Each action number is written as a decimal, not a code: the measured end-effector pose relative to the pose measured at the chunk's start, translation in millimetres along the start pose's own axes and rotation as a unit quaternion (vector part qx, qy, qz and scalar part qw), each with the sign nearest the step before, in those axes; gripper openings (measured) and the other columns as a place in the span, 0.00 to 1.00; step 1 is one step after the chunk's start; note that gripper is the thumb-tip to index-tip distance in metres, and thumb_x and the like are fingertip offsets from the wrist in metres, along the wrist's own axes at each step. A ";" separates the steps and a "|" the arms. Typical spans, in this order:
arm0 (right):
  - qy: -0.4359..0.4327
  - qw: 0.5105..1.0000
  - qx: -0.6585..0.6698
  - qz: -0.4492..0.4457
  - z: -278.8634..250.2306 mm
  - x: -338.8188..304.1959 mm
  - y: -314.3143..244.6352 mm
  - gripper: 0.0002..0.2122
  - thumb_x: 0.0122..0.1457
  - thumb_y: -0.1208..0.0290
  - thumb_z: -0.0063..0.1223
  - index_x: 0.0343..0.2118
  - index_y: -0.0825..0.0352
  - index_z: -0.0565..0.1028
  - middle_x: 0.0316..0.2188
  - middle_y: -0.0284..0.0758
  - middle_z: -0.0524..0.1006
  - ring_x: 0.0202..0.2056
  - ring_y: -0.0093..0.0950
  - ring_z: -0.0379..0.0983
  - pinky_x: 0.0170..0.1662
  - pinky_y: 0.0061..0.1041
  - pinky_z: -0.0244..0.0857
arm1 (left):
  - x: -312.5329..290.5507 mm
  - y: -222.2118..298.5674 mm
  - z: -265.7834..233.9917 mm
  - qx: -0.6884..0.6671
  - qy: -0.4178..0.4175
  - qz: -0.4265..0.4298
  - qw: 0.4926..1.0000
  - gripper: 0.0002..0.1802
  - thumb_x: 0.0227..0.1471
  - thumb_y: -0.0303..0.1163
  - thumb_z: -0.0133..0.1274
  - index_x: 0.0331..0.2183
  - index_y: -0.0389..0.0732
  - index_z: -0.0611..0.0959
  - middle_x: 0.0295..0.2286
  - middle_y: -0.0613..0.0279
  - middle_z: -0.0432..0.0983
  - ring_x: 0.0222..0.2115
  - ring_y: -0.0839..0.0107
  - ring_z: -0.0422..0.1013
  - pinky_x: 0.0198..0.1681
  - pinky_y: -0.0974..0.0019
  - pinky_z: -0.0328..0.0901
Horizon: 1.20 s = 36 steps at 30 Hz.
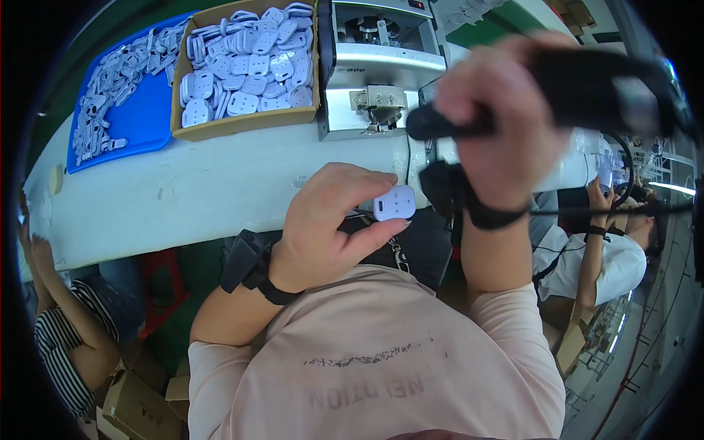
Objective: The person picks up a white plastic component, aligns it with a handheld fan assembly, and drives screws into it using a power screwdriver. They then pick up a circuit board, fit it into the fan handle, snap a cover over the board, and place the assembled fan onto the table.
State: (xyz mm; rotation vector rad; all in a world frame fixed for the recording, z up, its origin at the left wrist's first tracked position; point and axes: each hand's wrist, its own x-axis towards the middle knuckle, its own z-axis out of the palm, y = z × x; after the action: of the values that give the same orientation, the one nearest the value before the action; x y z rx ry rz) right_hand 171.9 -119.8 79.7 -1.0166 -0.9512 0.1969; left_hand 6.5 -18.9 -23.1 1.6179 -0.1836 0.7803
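Between the thumb and fingers of my left hand (326, 220) is a small white rounded-square plastic casing (396, 203), with a dark slot on its side and several small holes in its face. I hold it just in front of the table's near edge. My right hand (499, 121) is raised on the right, wrapped round a black handheld tool (587, 92). Motion blurs both hand and tool, so the tool's exact kind is unclear. Its narrower black end points left, above the table and apart from the casing.
A cardboard box (249, 132) full of similar white casings stands at the back. Left of it, a blue tray (139, 121) holds small white parts. A metal bench machine (381, 81) stands right of the box. Other people (84, 330) sit at left and right (609, 257).
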 end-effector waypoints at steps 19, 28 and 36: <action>-0.031 0.999 0.016 -0.005 -1.0 -13.8 -80.1 0.17 0.67 0.72 0.51 0.57 0.63 0.69 0.28 0.30 0.68 0.24 0.24 0.68 0.30 0.29 0.65 | 8.6 -1.7 1.8 0.049 -0.031 0.050 0.997 0.28 0.43 0.28 0.74 0.48 0.40 0.82 0.42 0.56 0.83 0.37 0.54 0.77 0.40 0.57 0.72; -0.160 0.986 0.035 0.026 -0.2 -22.8 -72.0 0.20 0.71 0.66 0.52 0.63 0.59 0.64 0.32 0.30 0.69 0.26 0.24 0.69 0.31 0.28 0.67 | 8.4 -1.4 4.9 0.066 -0.041 0.057 0.995 0.26 0.43 0.27 0.74 0.46 0.40 0.84 0.42 0.57 0.82 0.36 0.56 0.76 0.38 0.59 0.71; -0.160 0.987 0.014 0.023 1.2 -21.6 -77.5 0.22 0.70 0.68 0.53 0.63 0.59 0.62 0.32 0.31 0.70 0.26 0.24 0.70 0.31 0.28 0.67 | 10.4 2.1 4.3 0.075 -0.033 0.039 0.996 0.24 0.42 0.27 0.74 0.44 0.41 0.86 0.42 0.57 0.81 0.36 0.57 0.76 0.38 0.59 0.71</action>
State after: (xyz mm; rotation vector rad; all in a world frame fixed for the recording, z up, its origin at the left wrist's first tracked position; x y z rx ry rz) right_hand 137.0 -173.3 128.8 -0.9981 -1.2125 0.4217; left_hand 14.8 -20.1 -15.4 1.7896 -0.2410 0.8160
